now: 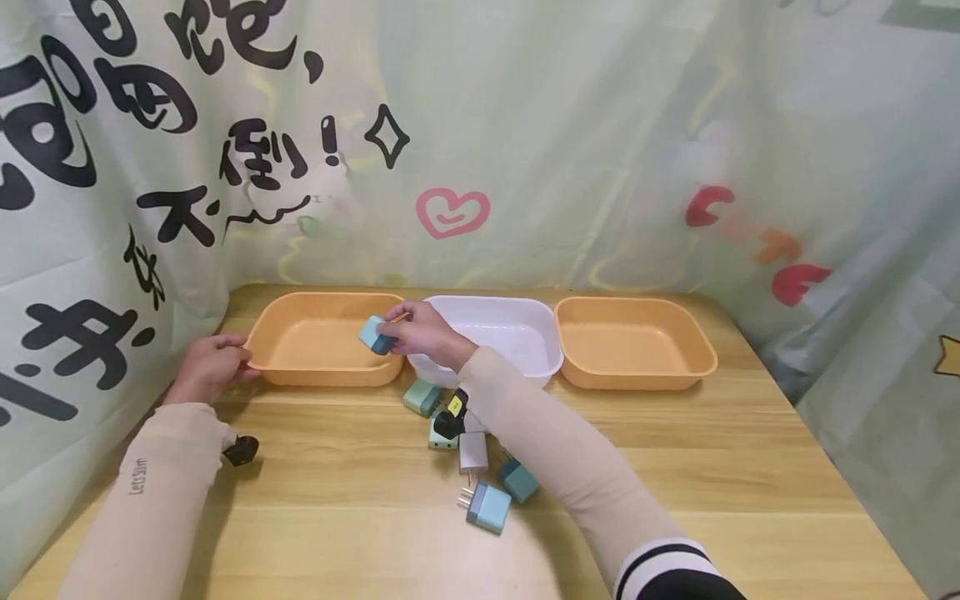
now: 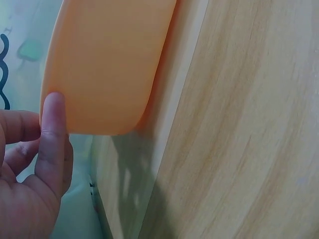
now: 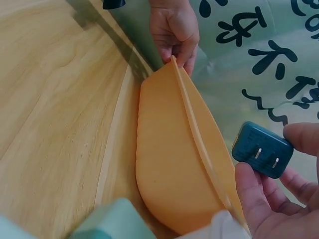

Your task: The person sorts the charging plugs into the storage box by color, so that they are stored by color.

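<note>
My right hand (image 1: pixel 429 333) pinches a blue plug-in charger (image 1: pixel 372 333) between thumb and fingers, over the right end of the left orange tray (image 1: pixel 322 377). In the right wrist view, two metal prongs stick out of the dark teal face of this charger (image 3: pixel 260 149). At the tray's left end, my left hand (image 1: pixel 208 367) grips the rim. The left wrist view has the left hand (image 2: pixel 37 174) with one finger flat on the outer wall of the orange tray (image 2: pixel 109 69). The tray's inside bears no visible charger in the head view.
A white tray (image 1: pixel 495 307) and a second orange tray (image 1: pixel 637 381) stand in line to the right. Several chargers lie before them, among them a light blue one (image 1: pixel 489 507), a teal one (image 1: pixel 519 481) and a green one (image 1: pixel 422 397). A printed curtain (image 1: pixel 562 167) hangs behind.
</note>
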{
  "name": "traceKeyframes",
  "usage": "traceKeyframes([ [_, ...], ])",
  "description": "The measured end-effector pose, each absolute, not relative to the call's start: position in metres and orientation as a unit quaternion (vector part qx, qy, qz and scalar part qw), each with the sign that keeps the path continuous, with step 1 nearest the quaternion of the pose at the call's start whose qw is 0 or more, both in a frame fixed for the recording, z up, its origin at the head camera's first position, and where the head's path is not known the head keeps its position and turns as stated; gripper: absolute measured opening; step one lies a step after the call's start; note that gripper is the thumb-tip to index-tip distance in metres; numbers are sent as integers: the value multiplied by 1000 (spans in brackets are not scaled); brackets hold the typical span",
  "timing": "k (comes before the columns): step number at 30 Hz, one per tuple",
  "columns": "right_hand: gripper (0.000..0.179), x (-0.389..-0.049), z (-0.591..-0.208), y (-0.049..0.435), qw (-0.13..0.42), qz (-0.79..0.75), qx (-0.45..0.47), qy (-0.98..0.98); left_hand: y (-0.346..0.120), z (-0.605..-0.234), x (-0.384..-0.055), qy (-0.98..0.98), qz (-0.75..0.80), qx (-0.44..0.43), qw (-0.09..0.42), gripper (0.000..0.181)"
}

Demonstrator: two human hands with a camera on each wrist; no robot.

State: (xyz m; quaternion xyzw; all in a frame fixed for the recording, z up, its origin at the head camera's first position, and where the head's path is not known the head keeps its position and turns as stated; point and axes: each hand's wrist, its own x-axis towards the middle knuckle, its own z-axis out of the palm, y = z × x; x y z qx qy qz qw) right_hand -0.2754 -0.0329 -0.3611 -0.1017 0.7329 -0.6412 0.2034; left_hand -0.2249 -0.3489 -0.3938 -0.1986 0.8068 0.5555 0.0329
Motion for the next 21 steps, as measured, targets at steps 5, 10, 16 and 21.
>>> traceKeyframes([
  [5, 17, -277, -361, -44, 197, -638, -95, 738, -348, -392, -225, 811, 552, -191, 37, 54],
  [10, 16, -277, -361, -56, 172, -606, -92, 771, -349, -394, -225, 812, 550, -191, 38, 53],
  [16, 17, -275, -362, -65, 134, -550, -113, 816, -350, -396, -224, 814, 550, -186, 38, 53],
  [21, 16, -278, -368, -70, 91, -477, -168, 858, -351, -397, -226, 815, 546, -189, 39, 53],
])
